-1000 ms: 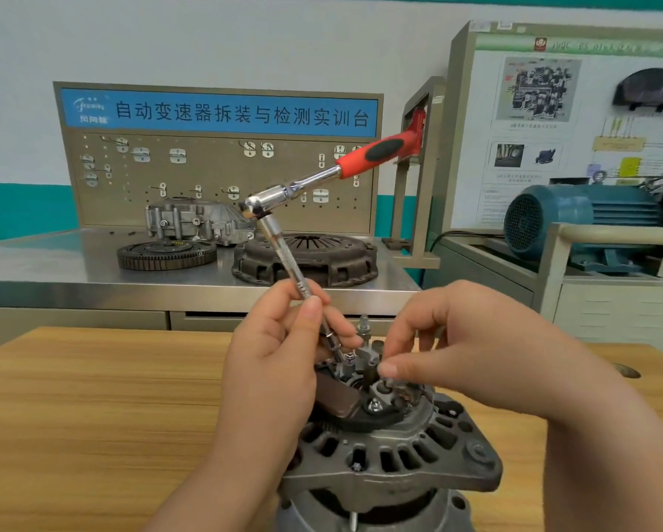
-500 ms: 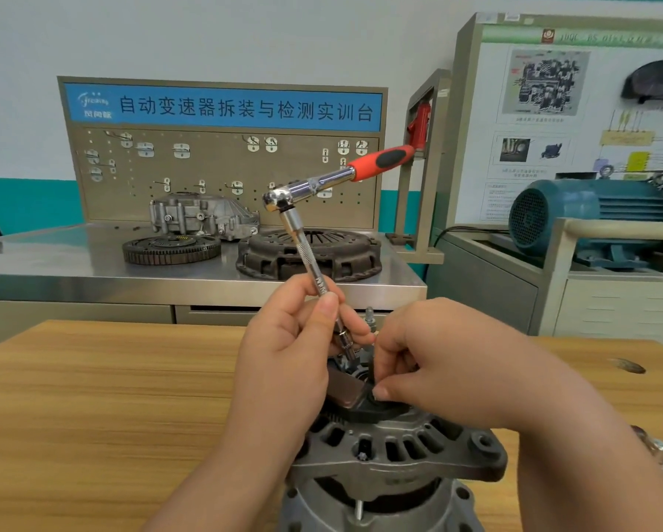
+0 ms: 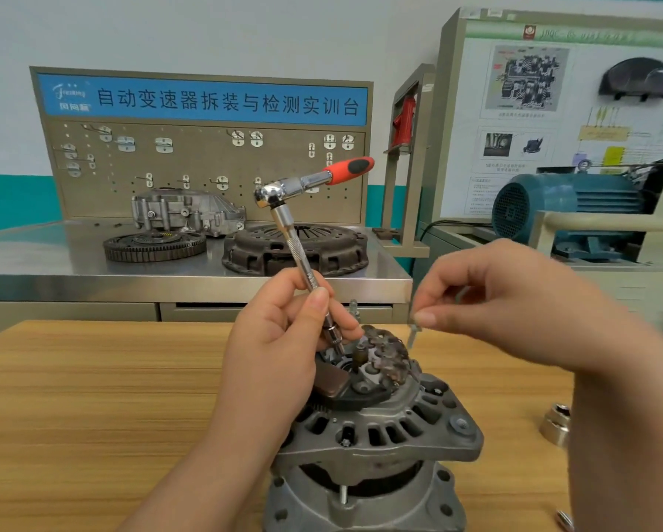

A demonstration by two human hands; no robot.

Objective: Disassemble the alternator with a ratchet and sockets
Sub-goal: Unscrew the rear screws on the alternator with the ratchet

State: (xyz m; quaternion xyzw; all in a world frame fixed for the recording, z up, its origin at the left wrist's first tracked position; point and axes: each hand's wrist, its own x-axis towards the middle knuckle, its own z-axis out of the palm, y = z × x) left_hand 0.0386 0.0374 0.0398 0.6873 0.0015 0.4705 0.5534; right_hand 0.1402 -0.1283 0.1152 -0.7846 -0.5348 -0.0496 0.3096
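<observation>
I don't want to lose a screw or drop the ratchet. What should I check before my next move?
1. The screw is held firm: ok, the right hand pinches it in the air beside the alternator.
2. The ratchet is steadied: ok, the left hand grips its extension bar; the red handle is free.
3. The fitted socket is seated on a fastener: cannot tell, fingers hide its tip.
4. The alternator is stable: ok, upright on the table.
5. A spot for the screw: ok, bare table near the spare socket.
</observation>
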